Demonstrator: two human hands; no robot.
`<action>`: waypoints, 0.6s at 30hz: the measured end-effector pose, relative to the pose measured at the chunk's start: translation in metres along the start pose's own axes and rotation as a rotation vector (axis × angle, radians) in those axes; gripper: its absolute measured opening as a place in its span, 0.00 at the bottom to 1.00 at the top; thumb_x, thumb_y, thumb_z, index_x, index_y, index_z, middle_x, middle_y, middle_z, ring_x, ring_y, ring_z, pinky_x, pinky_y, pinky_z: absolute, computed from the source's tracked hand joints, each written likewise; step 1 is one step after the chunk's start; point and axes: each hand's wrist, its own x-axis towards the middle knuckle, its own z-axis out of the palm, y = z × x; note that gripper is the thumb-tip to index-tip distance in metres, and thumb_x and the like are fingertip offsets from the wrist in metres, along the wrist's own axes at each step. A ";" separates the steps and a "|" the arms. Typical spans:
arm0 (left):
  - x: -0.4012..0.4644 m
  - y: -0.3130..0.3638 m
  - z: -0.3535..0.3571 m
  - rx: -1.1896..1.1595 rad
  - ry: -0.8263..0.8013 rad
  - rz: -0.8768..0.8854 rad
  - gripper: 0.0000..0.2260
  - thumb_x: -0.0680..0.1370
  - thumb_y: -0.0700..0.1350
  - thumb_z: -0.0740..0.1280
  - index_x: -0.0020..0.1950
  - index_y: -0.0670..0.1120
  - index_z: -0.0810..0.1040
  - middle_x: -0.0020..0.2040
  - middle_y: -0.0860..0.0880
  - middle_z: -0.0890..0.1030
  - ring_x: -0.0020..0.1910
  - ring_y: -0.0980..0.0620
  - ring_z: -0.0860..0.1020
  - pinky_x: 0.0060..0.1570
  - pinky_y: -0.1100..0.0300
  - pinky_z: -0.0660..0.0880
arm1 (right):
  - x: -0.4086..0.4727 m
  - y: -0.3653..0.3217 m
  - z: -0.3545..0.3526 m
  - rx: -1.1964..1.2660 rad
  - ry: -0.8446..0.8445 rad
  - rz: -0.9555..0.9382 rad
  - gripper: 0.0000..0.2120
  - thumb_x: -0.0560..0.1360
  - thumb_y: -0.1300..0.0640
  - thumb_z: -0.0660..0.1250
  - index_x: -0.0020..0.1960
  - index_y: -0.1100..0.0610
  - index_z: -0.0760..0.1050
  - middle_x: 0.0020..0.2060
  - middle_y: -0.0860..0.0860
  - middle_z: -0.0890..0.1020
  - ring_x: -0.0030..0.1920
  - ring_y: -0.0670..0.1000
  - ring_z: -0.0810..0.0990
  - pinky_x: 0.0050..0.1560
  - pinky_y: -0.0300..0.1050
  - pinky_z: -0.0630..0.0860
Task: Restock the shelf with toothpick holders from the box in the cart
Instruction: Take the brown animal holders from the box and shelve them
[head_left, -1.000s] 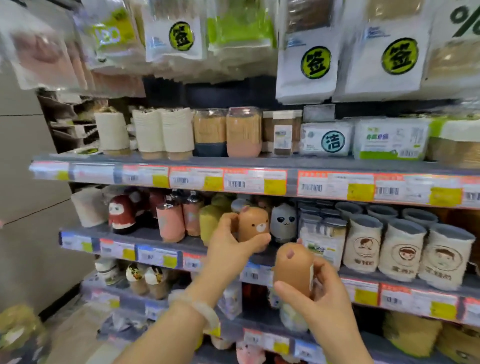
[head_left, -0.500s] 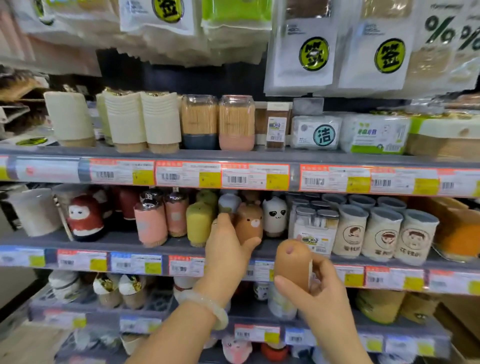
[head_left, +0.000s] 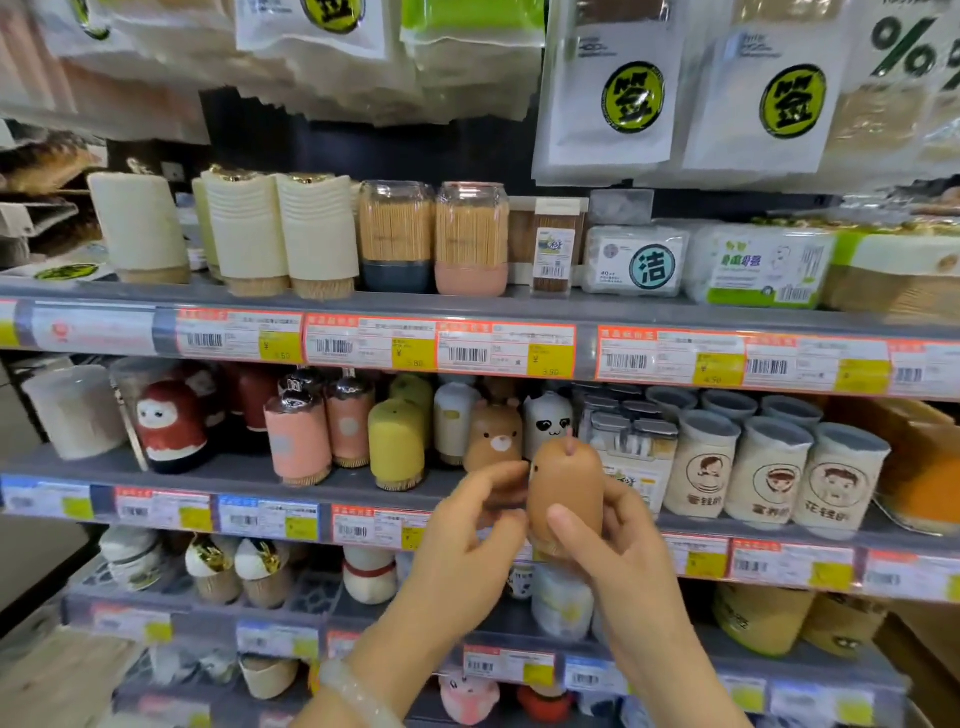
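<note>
My right hand (head_left: 613, 545) grips a brown bear-shaped toothpick holder (head_left: 565, 488) upright, in front of the middle shelf's edge (head_left: 260, 483). My left hand (head_left: 467, 545) is beside it on the left, fingers apart, fingertips touching the holder's side. Another brown bear holder (head_left: 493, 431) stands on the middle shelf just behind, next to a panda holder (head_left: 548, 421). The cart and box are out of view.
Yellow (head_left: 397, 441) and pink (head_left: 297, 436) holders and a red doll-shaped one (head_left: 169, 423) line the middle shelf's left part. Printed cups (head_left: 769, 467) stand to the right. Toothpick jars (head_left: 470, 239) fill the upper shelf; bags hang above.
My left hand let go of the bear holder standing on the shelf and drew back to the holder in my right hand. The right hand raised its holder slightly. The view shifted.
</note>
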 end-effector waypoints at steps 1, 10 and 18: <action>0.000 0.005 -0.001 -0.100 -0.065 -0.062 0.15 0.72 0.40 0.64 0.56 0.54 0.75 0.53 0.54 0.82 0.54 0.59 0.79 0.51 0.63 0.76 | 0.002 0.000 0.000 0.000 -0.004 -0.019 0.42 0.48 0.39 0.81 0.57 0.54 0.73 0.52 0.55 0.82 0.51 0.55 0.82 0.46 0.46 0.78; 0.010 0.012 -0.002 -0.137 -0.090 -0.092 0.21 0.65 0.45 0.74 0.57 0.50 0.75 0.52 0.52 0.82 0.50 0.59 0.81 0.47 0.66 0.76 | 0.008 -0.009 -0.005 0.008 -0.177 -0.048 0.22 0.66 0.48 0.75 0.59 0.49 0.76 0.51 0.53 0.84 0.51 0.53 0.83 0.45 0.44 0.80; 0.014 0.005 0.028 0.163 0.321 0.007 0.23 0.67 0.45 0.77 0.53 0.60 0.68 0.50 0.63 0.76 0.49 0.66 0.77 0.47 0.73 0.73 | 0.009 -0.003 -0.020 -0.377 0.024 -0.144 0.20 0.64 0.35 0.65 0.54 0.38 0.73 0.56 0.46 0.77 0.47 0.50 0.82 0.48 0.52 0.80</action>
